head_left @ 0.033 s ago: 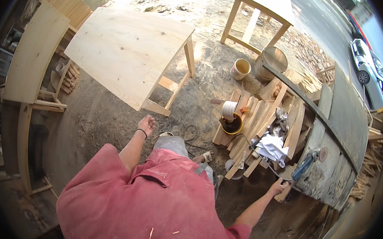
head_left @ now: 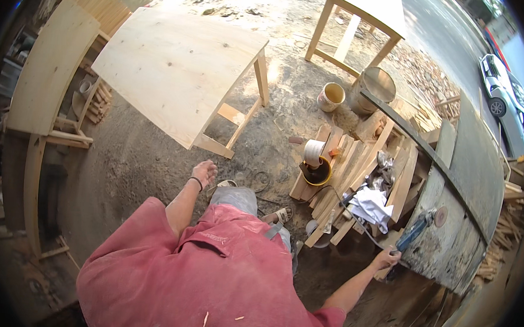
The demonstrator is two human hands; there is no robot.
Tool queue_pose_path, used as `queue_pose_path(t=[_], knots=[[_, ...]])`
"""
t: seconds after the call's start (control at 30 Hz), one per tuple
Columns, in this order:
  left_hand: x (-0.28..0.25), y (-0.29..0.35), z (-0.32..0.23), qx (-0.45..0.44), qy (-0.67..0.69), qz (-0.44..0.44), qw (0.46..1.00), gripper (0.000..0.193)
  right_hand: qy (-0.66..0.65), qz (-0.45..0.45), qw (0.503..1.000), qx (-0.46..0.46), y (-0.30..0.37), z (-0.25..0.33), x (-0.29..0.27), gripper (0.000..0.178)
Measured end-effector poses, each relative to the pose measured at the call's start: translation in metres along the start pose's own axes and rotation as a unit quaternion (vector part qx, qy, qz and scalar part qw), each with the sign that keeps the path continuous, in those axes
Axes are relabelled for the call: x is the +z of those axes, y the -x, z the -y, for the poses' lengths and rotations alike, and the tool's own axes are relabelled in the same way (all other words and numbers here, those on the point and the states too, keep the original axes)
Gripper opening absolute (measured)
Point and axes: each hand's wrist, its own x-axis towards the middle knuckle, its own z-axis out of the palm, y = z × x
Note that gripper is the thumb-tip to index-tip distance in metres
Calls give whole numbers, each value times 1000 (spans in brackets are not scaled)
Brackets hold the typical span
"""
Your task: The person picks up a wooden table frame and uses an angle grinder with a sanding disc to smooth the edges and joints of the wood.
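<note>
Our right hand (head_left: 387, 256) is at the rear end of a blue angle grinder (head_left: 414, 230), its fingers curled in; we cannot tell whether they close round the tool's body or its cord. The grinder lies on the weathered wooden tabletop (head_left: 455, 247) to our right, its round reddish-brown disc (head_left: 440, 216) pointing away from us. A dark cord (head_left: 364, 226) runs leftward from near our hand past a crumpled white cloth (head_left: 373, 208) on a stack of planks (head_left: 350, 163).

Our left hand (head_left: 205, 171) hangs empty, fingers loosely bent, just short of the near corner of a pale wooden table (head_left: 180, 66). A dark band (head_left: 197, 182) circles that wrist.

At the left edge of the planks stands a dark bucket (head_left: 329, 173) with a yellow rim, with a white cylinder (head_left: 313, 150) beside its mouth. Farther off, a white pail (head_left: 326, 102) carries coloured printing too small for us to read; it stands next to a larger metal drum (head_left: 366, 101). Our red shirt (head_left: 229, 283) bears a small pale marking near the pocket flap, also illegible. A second wooden table (head_left: 373, 7) stands beyond the drum, and a white car (head_left: 505, 89) is on the road at upper right.
</note>
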Motion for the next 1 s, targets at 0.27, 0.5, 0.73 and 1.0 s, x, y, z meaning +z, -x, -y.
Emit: queue_pose_path(t=[0.27,0.5,0.73,1.0], knots=[[-64,27,162,11,-391,15,920,23,100,116,988,25,-226,-73,95,106],[-127,83,253,-102,-315,-96,939,27,132,217,965,64,-251,-44,118,104],[-125,45,251,33,-500,-86,861,39,-79,242,948,189,-253,-19,102,93],[-28,-26,93,-42,30,-84,995,34,-279,340,861,257,-157,11,83,65]])
